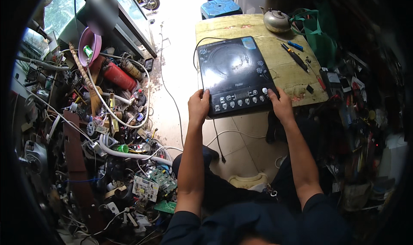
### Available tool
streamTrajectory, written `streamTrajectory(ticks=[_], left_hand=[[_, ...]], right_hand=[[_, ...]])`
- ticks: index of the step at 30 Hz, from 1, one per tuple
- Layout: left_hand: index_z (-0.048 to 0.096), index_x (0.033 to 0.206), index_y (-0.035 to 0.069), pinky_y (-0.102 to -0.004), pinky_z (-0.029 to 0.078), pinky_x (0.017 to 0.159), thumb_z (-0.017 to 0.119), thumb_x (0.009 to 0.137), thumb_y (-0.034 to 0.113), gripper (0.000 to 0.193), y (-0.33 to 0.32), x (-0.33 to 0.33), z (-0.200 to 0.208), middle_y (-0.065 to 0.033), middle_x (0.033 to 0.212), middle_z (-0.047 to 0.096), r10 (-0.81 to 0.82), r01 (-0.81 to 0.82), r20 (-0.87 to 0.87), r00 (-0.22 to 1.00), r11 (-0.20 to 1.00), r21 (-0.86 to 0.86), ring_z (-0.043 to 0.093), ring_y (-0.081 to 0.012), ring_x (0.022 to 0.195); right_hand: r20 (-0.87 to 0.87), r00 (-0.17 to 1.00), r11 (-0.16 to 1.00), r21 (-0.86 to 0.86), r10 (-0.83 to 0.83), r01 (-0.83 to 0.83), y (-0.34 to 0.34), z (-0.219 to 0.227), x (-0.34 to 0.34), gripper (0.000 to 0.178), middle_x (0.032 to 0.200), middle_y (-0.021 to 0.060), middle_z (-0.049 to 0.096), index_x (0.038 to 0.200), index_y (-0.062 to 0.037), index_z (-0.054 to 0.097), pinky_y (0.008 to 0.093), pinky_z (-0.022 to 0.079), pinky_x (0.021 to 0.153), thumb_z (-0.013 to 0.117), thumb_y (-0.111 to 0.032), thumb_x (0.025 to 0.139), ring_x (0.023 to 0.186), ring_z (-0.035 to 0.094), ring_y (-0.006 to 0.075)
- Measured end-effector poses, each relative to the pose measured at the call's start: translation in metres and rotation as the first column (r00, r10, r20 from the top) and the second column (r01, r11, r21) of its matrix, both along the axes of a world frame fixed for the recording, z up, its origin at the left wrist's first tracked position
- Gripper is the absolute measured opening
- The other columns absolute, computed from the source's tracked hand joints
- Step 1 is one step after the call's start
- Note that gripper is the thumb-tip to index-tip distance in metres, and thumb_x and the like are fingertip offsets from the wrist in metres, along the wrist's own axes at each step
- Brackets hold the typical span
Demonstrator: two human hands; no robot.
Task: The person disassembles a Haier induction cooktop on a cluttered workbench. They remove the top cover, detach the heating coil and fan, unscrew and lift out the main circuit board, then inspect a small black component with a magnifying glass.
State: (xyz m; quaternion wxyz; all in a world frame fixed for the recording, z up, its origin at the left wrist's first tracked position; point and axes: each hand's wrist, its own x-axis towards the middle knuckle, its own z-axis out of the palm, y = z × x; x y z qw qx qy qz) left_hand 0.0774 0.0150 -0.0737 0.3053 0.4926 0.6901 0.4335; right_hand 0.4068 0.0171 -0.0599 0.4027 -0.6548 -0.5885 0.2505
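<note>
Grip of left hand [199, 107] and right hand [282, 105] closed on a glossy black cooktop [228, 77].
Thumbs lie on the flat, rectangular slab near its button end, which juts past the worn, yellowish counter [258, 33]; a rounded, dull metal kettle [276, 22] stands toward the far right corner.

Strong daylight spills through the far opening and whitens the pale, square-tiled floor [241, 152], whose joints show more plainly at the near end. At upper left, dark-framed clear glass panels [129, 13] look out on leafy green foliage [64, 6]. A worn yellow bench [241, 26] with a curved far edge and a scuffed top stands right of centre, a blue plastic stool [220, 7] just beyond it. The room's right side sinks into shadow
</note>
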Motion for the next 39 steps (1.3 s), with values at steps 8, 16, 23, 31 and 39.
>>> streamTrajectory(ticks=[8, 16, 23, 31, 39], left_hand=[[0.072, 0.119, -0.008, -0.0313, 0.054, 0.078, 0.057, 0.108, 0.019, 0.033, 0.008, 0.013, -0.015, -0.0099, 0.096, 0.077, 0.044, -0.054, 0.388, 0.921, 0.998, 0.016, 0.065, -0.013, 0.084], [0.071, 0.123, -0.007, -0.0297, 0.054, 0.077, 0.058, 0.108, 0.019, 0.033, 0.013, 0.007, -0.009, -0.0093, 0.097, 0.077, 0.04, -0.061, 0.368, 0.929, 0.997, 0.047, 0.064, -0.0114, 0.083], [0.068, 0.131, -0.008, -0.0246, 0.054, 0.078, 0.057, 0.11, 0.017, 0.035, 0.003, -0.006, 0.007, -0.0077, 0.105, 0.075, 0.023, -0.02, 0.464, 0.885, 1.0, -0.011, 0.065, -0.0096, 0.086], [0.06, 0.141, -0.01, -0.0283, 0.058, 0.091, 0.063, 0.107, 0.013, 0.041, -0.007, 0.003, 0.056, -0.0145, 0.125, 0.072, -0.059, -0.007, 0.582, 0.811, 0.994, 0.111, 0.07, -0.0159, 0.103], [0.05, 0.143, -0.013, -0.0318, 0.057, 0.097, 0.062, 0.096, 0.0, 0.05, 0.001, 0.069, 0.147, -0.0191, 0.125, 0.07, -0.296, 0.127, 0.642, 0.708, 0.947, 0.296, 0.071, -0.0204, 0.108]], right_hand=[[-0.488, 0.867, 0.964, -0.17, 0.099, -0.205, 0.036, 0.004, -0.005, 0.035, 0.099, 0.0063, 0.076, 0.122, 0.0044, 0.069, 0.0298, 0.054, 0.079, 0.067, -0.026, 0.105, 0.087, 0.068, 0.0133], [-0.357, 0.93, 0.989, -0.083, 0.087, -0.124, 0.029, 0.01, -0.017, 0.032, 0.099, 0.0081, 0.077, 0.119, 0.0048, 0.07, 0.0311, 0.055, 0.079, 0.07, -0.023, 0.103, 0.086, 0.069, 0.0148], [-0.488, 0.866, 0.981, -0.09, 0.107, -0.172, 0.024, 0.004, -0.023, 0.034, 0.096, 0.0073, 0.077, 0.121, 0.002, 0.071, 0.0307, 0.054, 0.08, 0.073, -0.025, 0.1, 0.085, 0.067, 0.0121], [-0.574, 0.81, 0.97, -0.104, 0.12, -0.218, 0.022, 0.009, -0.012, 0.038, 0.093, 0.0049, 0.076, 0.118, 0.0027, 0.072, 0.028, 0.055, 0.075, 0.074, -0.031, 0.101, 0.082, 0.066, 0.0097], [-0.855, 0.509, 0.932, -0.098, 0.1, -0.348, 0.024, -0.016, 0.021, 0.042, 0.099, -0.0039, 0.067, 0.127, 0.0006, 0.067, 0.0207, 0.051, 0.078, 0.065, -0.036, 0.107, 0.087, 0.061, 0.004]])
